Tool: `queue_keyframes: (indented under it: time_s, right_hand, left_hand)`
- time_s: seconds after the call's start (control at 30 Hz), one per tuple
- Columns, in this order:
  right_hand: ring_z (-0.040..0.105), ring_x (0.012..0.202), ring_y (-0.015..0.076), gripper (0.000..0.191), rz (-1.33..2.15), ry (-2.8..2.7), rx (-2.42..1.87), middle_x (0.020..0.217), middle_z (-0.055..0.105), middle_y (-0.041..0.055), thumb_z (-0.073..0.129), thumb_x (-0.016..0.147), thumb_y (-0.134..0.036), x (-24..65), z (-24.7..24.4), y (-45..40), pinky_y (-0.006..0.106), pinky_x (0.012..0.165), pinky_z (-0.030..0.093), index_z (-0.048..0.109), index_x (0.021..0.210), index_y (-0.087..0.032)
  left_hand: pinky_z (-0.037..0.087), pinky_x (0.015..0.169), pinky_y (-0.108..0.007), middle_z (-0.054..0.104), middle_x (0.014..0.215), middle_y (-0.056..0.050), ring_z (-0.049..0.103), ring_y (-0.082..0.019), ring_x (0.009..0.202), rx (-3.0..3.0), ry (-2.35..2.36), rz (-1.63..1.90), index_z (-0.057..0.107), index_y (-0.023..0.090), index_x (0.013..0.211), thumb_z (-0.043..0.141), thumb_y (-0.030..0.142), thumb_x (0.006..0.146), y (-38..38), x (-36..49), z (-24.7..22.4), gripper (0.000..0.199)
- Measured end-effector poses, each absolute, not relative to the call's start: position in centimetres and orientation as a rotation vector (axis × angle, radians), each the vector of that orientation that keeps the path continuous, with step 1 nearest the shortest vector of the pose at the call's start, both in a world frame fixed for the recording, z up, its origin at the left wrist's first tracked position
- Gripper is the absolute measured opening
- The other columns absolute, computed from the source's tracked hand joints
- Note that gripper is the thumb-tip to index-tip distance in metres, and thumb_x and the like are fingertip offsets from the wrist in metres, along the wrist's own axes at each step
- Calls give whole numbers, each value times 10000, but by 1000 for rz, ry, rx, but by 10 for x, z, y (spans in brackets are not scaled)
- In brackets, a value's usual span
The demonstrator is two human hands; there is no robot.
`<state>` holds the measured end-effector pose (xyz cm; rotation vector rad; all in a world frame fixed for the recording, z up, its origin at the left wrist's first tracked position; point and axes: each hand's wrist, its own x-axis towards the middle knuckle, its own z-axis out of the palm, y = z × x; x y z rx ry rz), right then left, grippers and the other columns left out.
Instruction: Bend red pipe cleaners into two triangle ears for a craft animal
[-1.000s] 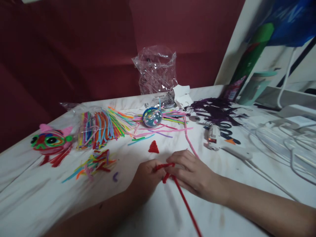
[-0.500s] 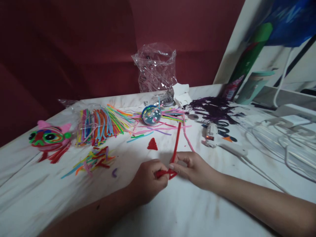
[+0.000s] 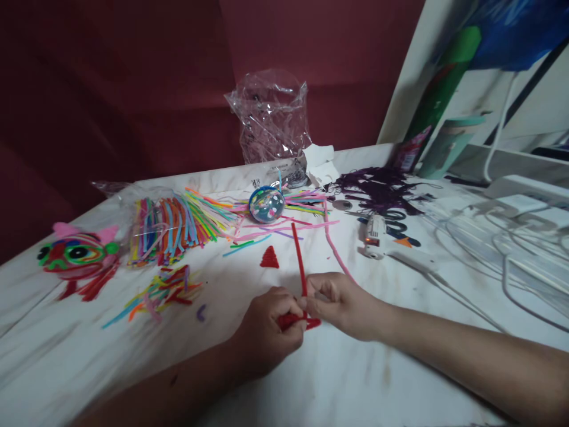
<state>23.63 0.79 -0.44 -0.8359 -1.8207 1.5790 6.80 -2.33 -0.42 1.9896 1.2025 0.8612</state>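
Observation:
Pinched between both hands at the front of the table is a red pipe cleaner (image 3: 298,255). Its straight end stands up, while its lower part is folded into a bent shape, partly hidden by fingers. My left hand (image 3: 269,326) is closed round the folded part. Against it, my right hand (image 3: 340,303) pinches the pipe cleaner near the base of the upright end. A small red triangle (image 3: 269,258) of coiled pipe cleaner lies flat just beyond my hands. To its right, a long pink pipe cleaner (image 3: 332,243) runs back from behind my right hand.
Cut pipe-cleaner pieces (image 3: 164,290) lie at left, below a bagged bundle (image 3: 173,222) and a colourful animal-face craft (image 3: 80,255). Behind are a clear ball (image 3: 267,204) and purple strands (image 3: 377,187). Scissors (image 3: 395,222), a glue gun (image 3: 411,259) and cables (image 3: 471,255) occupy the right.
The red pipe cleaner's upright end has swung leftward, now leaning left instead of right. My right hand has shifted slightly left against the left one. The whole view has also shifted a little.

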Motion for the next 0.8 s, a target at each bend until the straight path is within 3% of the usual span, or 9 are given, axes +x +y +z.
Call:
queue_keyframes:
  time_s: [0.13,0.23,0.37,0.57,0.7,0.8]
  right_hand:
    - [380,491,63,413,1808,-1642,-765,528,435,-50,623,702,-499,234,-8,13,200,472,293,437,576,-152]
    - [419,495,71,405,1818,-1551,-830,531,477,-39,641,683,-491,235,-8,18,209,490,321,447,575,-152]
    - [366,459,59,369,1770,-1492,-907,484,444,-55,655,674,-436,236,-7,22,204,467,284,461,543,-150]
    - [403,458,58,324,1762,-1498,-920,483,497,-44,661,663,-370,235,-6,22,198,475,308,488,510,-143]
    - [404,430,55,268,1802,-1452,-929,458,502,-34,644,661,-305,234,-10,26,196,453,321,507,500,-141]
    - [384,384,65,302,1802,-1467,-1024,457,493,-25,548,739,-387,235,-12,26,201,384,301,503,554,-153]
  left_hand:
    - [359,568,-233,481,595,15,462,-113,576,1884,1179,829,528,162,562,545,111,645,-24,67,-4,99]
    - [366,551,-234,523,579,6,469,-113,552,1633,1171,765,558,152,612,544,197,707,-22,67,-2,106]
    - [378,575,-236,550,566,6,482,-108,550,1509,1126,777,577,143,641,476,233,774,-18,66,0,190]
    - [369,506,-223,542,531,22,463,-93,492,1350,1159,795,573,141,637,584,207,685,-16,69,-5,83]
    - [365,500,-215,546,522,23,461,-85,487,1218,1056,960,551,139,620,607,240,693,-14,66,-5,137]
    - [352,502,-203,540,530,36,451,-76,496,1118,1069,1162,558,145,658,603,250,714,-10,61,-7,128]
